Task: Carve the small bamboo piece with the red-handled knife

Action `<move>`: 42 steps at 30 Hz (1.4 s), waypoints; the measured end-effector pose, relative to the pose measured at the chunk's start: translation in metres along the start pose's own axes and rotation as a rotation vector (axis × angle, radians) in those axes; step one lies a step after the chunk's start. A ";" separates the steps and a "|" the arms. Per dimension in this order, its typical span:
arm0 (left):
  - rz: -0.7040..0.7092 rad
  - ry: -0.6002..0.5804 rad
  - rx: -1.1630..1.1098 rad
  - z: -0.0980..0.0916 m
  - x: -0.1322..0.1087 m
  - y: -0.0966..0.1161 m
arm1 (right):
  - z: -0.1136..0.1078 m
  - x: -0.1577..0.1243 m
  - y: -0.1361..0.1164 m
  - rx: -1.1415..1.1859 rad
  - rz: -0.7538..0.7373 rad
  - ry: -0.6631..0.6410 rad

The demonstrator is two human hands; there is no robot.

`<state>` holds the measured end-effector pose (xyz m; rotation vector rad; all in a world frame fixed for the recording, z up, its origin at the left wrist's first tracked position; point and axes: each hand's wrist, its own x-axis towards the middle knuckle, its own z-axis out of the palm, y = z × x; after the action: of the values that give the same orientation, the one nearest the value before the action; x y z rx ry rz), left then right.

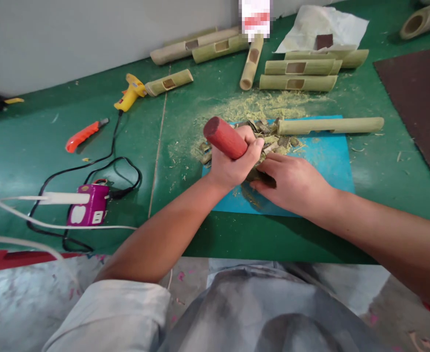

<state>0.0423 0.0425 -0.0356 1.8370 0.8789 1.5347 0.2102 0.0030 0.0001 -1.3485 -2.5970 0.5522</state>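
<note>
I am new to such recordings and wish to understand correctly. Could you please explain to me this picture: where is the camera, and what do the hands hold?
There is no machine here, only a person's two bare hands. The single picture comes from a camera on the person's head, looking down. The left hand grips a red cylinder. The right hand is close beside it; what its fingers touch is mostly hidden. Below them, a blue sheet lies on a green table. Around are bamboo tubes, scraps, a yellow glue gun and an orange cutter.
</note>
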 end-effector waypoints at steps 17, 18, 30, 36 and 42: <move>-0.106 0.109 -0.032 0.005 -0.001 0.003 | -0.005 0.000 -0.006 -0.056 0.043 -0.045; -0.109 0.107 -0.025 0.005 -0.001 0.003 | -0.004 0.000 -0.006 -0.055 0.041 -0.041; -0.090 0.051 -0.041 0.001 -0.004 0.004 | 0.000 -0.002 -0.005 0.019 0.035 -0.007; -0.119 0.141 -0.100 0.004 -0.001 0.004 | -0.001 -0.001 -0.007 -0.037 0.041 -0.004; -0.087 0.094 -0.019 0.004 -0.002 0.004 | 0.002 -0.003 -0.005 -0.032 0.021 0.037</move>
<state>0.0463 0.0385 -0.0344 1.7023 0.9708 1.5803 0.2077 -0.0029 -0.0001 -1.3840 -2.5758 0.4865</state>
